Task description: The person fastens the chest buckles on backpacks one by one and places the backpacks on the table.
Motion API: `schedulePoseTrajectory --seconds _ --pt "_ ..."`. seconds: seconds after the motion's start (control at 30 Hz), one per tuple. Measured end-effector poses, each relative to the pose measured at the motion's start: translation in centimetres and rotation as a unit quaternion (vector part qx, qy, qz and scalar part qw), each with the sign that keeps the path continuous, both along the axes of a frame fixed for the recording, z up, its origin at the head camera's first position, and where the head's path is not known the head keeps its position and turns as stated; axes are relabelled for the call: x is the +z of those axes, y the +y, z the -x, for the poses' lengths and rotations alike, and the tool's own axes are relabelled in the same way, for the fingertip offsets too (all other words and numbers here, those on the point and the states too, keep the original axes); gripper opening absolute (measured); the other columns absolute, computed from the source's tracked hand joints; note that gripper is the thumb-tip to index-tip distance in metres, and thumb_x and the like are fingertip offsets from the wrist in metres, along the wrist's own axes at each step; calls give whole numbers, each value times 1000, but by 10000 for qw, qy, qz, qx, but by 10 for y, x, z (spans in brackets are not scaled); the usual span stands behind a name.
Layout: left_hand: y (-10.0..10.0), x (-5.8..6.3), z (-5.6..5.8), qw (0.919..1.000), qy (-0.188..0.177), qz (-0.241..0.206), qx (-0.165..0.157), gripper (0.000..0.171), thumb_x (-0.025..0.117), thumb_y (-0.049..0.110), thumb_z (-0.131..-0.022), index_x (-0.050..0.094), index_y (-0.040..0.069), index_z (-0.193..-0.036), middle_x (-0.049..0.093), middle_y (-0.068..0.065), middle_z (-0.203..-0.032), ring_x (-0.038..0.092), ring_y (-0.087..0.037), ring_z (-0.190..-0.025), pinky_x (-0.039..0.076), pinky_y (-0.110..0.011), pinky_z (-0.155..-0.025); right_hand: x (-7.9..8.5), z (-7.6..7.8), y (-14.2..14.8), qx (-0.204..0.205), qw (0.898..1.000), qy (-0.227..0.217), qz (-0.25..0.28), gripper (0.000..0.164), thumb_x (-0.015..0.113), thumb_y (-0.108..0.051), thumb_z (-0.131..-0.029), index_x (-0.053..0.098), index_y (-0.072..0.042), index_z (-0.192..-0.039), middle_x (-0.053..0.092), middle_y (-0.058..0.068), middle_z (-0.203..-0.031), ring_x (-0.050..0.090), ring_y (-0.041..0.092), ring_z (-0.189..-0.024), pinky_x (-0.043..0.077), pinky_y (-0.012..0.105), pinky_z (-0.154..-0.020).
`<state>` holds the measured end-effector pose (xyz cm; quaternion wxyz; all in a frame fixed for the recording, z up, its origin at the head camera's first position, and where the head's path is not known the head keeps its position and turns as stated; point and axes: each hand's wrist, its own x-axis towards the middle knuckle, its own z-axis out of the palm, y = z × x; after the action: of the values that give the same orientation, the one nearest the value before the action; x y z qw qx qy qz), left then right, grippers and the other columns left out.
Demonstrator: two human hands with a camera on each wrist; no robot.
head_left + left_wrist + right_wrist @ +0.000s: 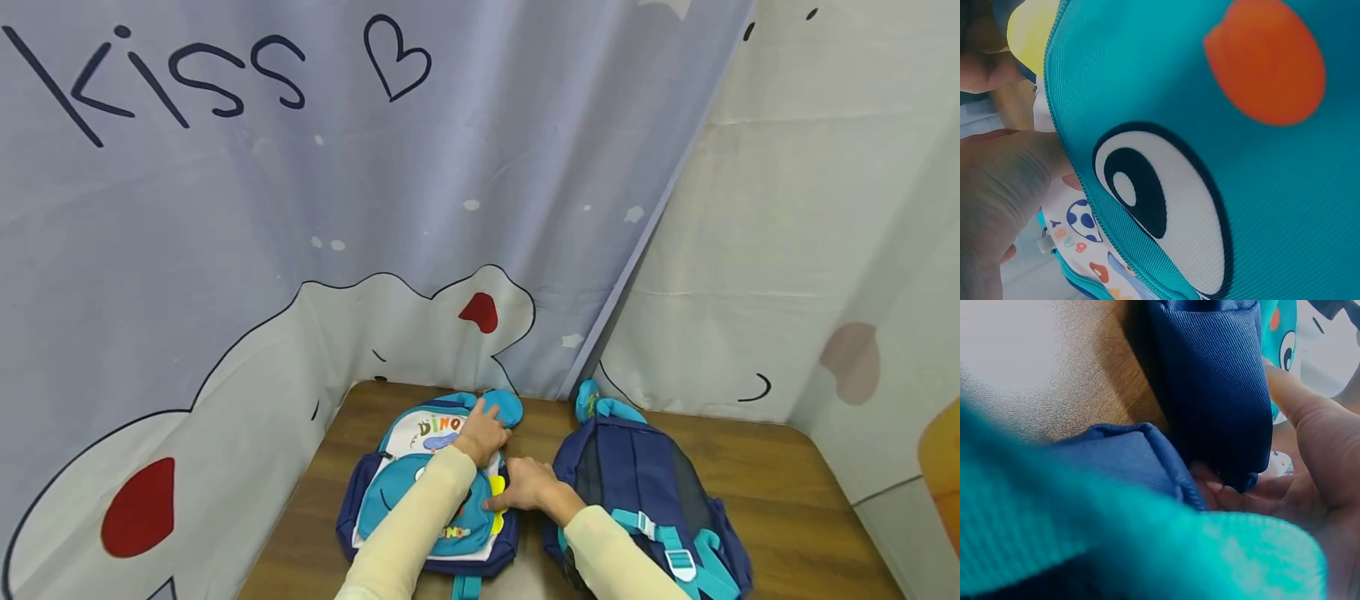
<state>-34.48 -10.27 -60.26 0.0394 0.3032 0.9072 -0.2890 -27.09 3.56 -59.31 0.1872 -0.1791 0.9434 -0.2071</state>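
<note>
A child's backpack point(427, 508) with a white and teal dinosaur front lies on the table, front side up. My left hand point(483, 432) is on its upper right edge, beside a round blue piece point(504, 407). In the left wrist view, that hand's thumb reaches the zipped edge of the teal front pocket point(1260, 200), which partly hides the thumb's tip. My right hand point(528, 486) grips the backpack's right side, thumb on the front and fingers around the navy side point(1216, 394). A second, navy backpack point(652, 483) lies close to the right hand, straps up.
The wooden table point(795, 508) carries both backpacks. Teal straps with white buckles point(681, 564) lie across the right backpack. A printed curtain point(420, 208) hangs behind the table, and a pale one point(750, 250) runs along the right.
</note>
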Motion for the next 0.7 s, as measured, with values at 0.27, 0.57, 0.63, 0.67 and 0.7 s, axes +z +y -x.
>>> schedulePoseTrajectory --seconds 0.27,0.57,0.63,0.67,0.7 --pt "-2 1 -4 9997 213 49 -86 41 72 50 -96 68 46 -137 67 14 -136 46 -19 -138 32 -51 -122 -5 -4 -4 -454 9986 -68 258 79 94 -52 -72 65 -2 -125 73 14 -117 68 38 -107 47 67 -98" --pt "-8 -2 -6 9994 278 -217 -52 36 74 48 -96 72 42 -131 66 6 -134 49 -21 -132 39 -51 -116 -10 -17 -9 -949 9902 -47 1019 87 96 -38 -70 52 5 -131 70 21 -113 69 38 -98 53 61 -87" --pt "-8 -2 -7 9992 250 -316 -1 35 75 45 -96 72 41 -131 65 4 -133 50 -22 -130 43 -50 -113 -11 -18 -10 -992 9893 -4 1072 88 96 -38 -70 51 6 -131 70 22 -112 69 38 -96 55 58 -85" --pt "-9 -2 -7 9992 210 -351 38 35 75 44 -96 72 41 -131 64 4 -133 50 -22 -129 44 -50 -112 -12 -18 -10 -994 9890 28 1092 88 96 -38 -70 51 6 -131 71 22 -111 69 38 -95 56 57 -83" --pt "-9 -2 -8 9991 186 -363 72 34 75 43 -96 72 40 -130 64 4 -133 51 -21 -129 46 -50 -111 -13 -18 -11 -994 9889 43 1107 89 96 -38 -70 50 7 -132 71 22 -111 70 38 -95 56 57 -83"
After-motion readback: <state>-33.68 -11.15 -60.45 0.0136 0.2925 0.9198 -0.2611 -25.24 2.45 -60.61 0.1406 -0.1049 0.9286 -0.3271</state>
